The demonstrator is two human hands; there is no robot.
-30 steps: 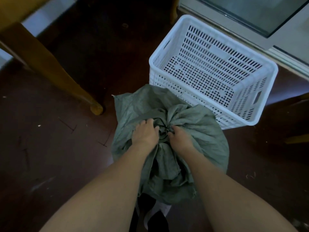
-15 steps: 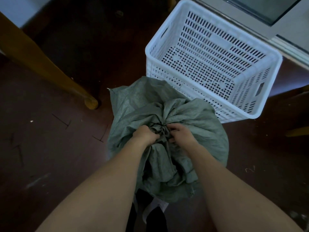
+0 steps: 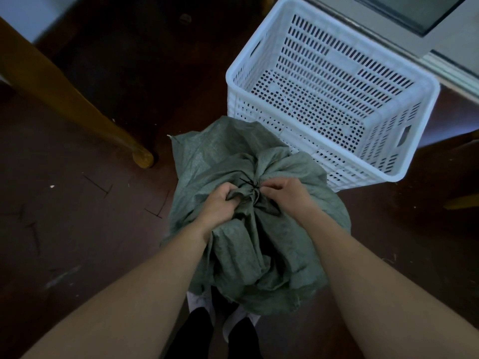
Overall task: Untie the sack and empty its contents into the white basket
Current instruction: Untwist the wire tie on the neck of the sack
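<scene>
A grey-green woven sack (image 3: 207, 156) stands on the dark floor in front of me, its mouth bunched and bound by a thin dark tie (image 3: 249, 183). My left hand (image 3: 220, 204) grips the gathered neck just left of the knot. My right hand (image 3: 286, 194) pinches at the tie from the right with its fingertips. The white perforated plastic basket (image 3: 412, 104) sits just beyond the sack to the right, touching it, with nothing inside. What the sack holds is hidden.
A slanted wooden furniture leg (image 3: 77, 104) ends on the floor left of the sack. A grey door frame and threshold (image 3: 445, 63) run behind the basket. Another wooden piece (image 3: 464, 200) shows at the right edge. My feet (image 3: 223, 325) are under the sack.
My hands shifted from pressing on the bunched top to working at the knot: the left closed on the neck, the right lifted its fingers onto the tie. The view tilted slightly.
</scene>
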